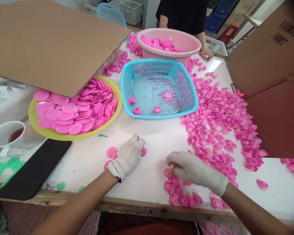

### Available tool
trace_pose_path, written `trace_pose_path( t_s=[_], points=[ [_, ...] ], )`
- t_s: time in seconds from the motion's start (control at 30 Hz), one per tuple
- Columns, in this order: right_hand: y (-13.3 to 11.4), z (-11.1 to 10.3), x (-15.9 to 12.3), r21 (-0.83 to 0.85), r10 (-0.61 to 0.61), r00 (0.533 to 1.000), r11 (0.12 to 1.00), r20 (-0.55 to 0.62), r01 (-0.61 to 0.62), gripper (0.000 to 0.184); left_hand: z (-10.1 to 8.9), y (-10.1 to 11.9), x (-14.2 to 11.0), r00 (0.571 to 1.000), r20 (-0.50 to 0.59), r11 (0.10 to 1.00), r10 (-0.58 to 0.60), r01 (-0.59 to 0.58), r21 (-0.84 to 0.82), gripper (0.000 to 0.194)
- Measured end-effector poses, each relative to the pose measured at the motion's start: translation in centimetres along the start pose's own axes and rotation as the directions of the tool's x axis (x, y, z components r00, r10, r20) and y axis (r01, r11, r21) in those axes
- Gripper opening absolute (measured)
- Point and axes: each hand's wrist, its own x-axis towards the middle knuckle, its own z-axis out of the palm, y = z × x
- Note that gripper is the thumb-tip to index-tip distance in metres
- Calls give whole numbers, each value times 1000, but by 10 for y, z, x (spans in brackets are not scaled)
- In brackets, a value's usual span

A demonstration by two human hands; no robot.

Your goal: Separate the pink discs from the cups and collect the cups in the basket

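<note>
My left hand (129,155), in a white glove, is closed with bent fingertips down on a flat pink plastic disc (144,151) on the table. Other pink discs (111,152) lie by its wrist, partly covered. My right hand (194,171), gloved too, curls its thumb and fingers together above a small group of pink cup-shaped plastic pieces (178,190); what is between its fingertips is hidden. Beyond both hands stands a blue plastic basket (159,116), with several flanged pink pieces (168,96) lying inside it.
A yellow basin (119,107) heaped with pink discs stands left, under a cardboard sheet (54,42). Pink cups (220,104) spread along the right, before a carton (271,81). A phone (36,168) and drink cup (26,135) are near left. Behind a pink tub (171,54) stands a person (183,16).
</note>
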Motion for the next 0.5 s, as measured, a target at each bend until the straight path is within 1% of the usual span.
trace_pose_path(
  t_s=[0.03, 0.07, 0.1, 0.13, 0.17, 0.2, 0.23, 0.27, 0.3, 0.33, 0.4, 0.43, 0.47, 0.5],
  points=[
    [3, 8, -2, -135, -28, 999, 990, 41, 33, 14, 3, 1, 3, 1000, -16, 1000, 6, -7, -27, 18],
    [6, 16, -3, -225, -43, 997, 973, 62, 56, 15, 5, 2, 5, 999, -31, 997, 9, -12, -70, 18],
    [9, 21, -1, -278, -47, 997, 959, 60, 62, 16, 7, 2, 7, 999, -46, 991, 10, -16, -130, 17],
    [11, 25, 3, -297, -43, 999, 953, 33, 51, 16, 8, 3, 8, 998, -64, 978, 4, -17, -209, 16],
    [13, 26, 8, -281, -35, 999, 959, -15, 29, 16, 9, 4, 9, 996, -91, 951, -5, -23, -308, 15],
    [14, 26, 14, -229, -19, 996, 973, -86, -1, 16, 9, 6, 10, 992, -123, 909, -18, -35, -414, 14],
    [14, 25, 20, -138, 10, 986, 990, -165, -33, 17, 9, 8, 10, 988, -151, 857, -28, -54, -513, 12],
    [13, 22, 26, -12, 57, 971, 998, -231, -61, 18, 9, 12, 10, 985, -167, 793, -33, -76, -605, 11],
    [12, 20, 30, 135, 112, 959, 988, -260, -78, 18, 9, 16, 11, 985, -167, 718, -33, -93, -690, 9],
    [10, 17, 34, 283, 160, 956, 955, -247, -87, 19, 9, 21, 11, 988, -150, 635, -23, -101, -766, 7],
    [8, 12, 39, 500, 218, 963, 859, -159, -112, 17, 10, 30, 13, 996, -94, 480, 4, -85, -873, 10],
    [8, 9, 40, 561, 235, 965, 817, -118, -131, 14, 12, 33, 15, 997, -76, 428, 7, -71, -901, 11],
    [9, 7, 40, 598, 262, 960, 787, -96, -155, 11, 14, 35, 17, 998, -66, 402, -7, -57, -914, 12],
    [11, 5, 40, 620, 303, 948, 763, -95, -182, 9, 16, 35, 19, 998, -61, 399, -35, -42, -916, 11]
  ],
)
